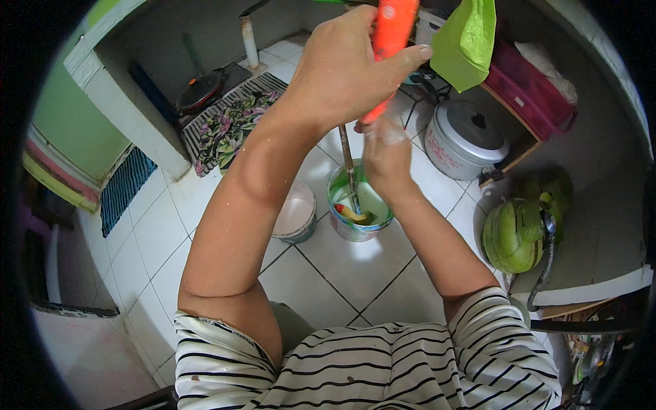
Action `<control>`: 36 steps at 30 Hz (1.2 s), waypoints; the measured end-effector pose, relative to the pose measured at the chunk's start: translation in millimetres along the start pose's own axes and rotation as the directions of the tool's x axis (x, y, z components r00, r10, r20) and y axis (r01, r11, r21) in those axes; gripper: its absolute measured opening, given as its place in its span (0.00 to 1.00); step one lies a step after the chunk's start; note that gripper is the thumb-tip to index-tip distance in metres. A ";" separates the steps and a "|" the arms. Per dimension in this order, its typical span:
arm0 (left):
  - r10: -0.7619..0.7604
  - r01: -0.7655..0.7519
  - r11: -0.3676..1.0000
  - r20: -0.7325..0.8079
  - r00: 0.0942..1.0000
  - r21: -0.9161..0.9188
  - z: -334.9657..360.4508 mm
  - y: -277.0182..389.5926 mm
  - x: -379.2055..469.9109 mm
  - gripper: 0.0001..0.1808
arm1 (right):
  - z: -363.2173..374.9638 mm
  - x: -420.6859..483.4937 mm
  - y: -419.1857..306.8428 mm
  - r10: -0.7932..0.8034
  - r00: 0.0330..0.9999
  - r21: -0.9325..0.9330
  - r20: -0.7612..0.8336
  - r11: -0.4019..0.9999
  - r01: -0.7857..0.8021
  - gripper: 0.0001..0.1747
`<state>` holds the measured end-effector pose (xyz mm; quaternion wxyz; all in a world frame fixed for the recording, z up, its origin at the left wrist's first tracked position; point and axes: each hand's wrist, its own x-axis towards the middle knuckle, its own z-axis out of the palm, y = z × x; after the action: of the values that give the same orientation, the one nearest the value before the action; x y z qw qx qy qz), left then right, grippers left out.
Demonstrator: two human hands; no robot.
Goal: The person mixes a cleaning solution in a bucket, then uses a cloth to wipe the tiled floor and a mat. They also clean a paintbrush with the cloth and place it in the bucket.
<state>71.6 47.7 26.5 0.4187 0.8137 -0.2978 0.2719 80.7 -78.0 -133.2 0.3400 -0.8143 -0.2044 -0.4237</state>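
Observation:
My left hand (341, 72) is raised in front of me, closed around a bright orange, long flat object (395, 23), with the thumb stretched along its right side. The object's top runs out of view, so its exact kind cannot be told. My right hand (390, 159) is motion-blurred at the orange object's lower end; whether it grips that end is unclear. Beneath is a paint bucket (359, 234) of pale green liquid. A stained stick (348, 154) and a paintbrush with a yellow, red-tipped handle (351, 212) stand in it. Partly behind my left forearm is a bucket of whitish paint (300, 210).
A silver rice cooker (464, 141), a magenta plastic bin (533, 92) and green watermelon-like fruits (512, 236) line the right wall. A lime-green sheet or bag (466, 46) hangs at top right. A floral cloth (236, 125) and lidded pan (200, 92) lie left on white floor tiles (328, 287).

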 end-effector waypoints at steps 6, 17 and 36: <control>-0.169 0.172 0.959 0.031 0.985 -0.226 -4.9 12.9 5.8 0.12 | 34.7 -60.6 27.4 0.183 0.966 -0.163 0.182 0.975 -0.154 0.14; -0.222 0.213 0.951 -0.017 0.975 -0.223 -17.4 -15.8 5.0 0.14 | 64.6 -138.4 87.3 0.468 0.113 -0.466 0.876 0.884 -0.045 0.14; -0.058 0.088 0.896 0.082 0.995 -0.435 -3.2 -30.7 0.2 0.20 | 24.3 -60.4 122.2 0.329 -0.342 -0.472 0.880 0.682 -0.558 0.16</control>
<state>93.0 64.8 12.3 0.5908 0.7179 -0.3343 0.1546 136.3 -146.8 -239.8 0.2760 -0.8204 -0.0767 0.4948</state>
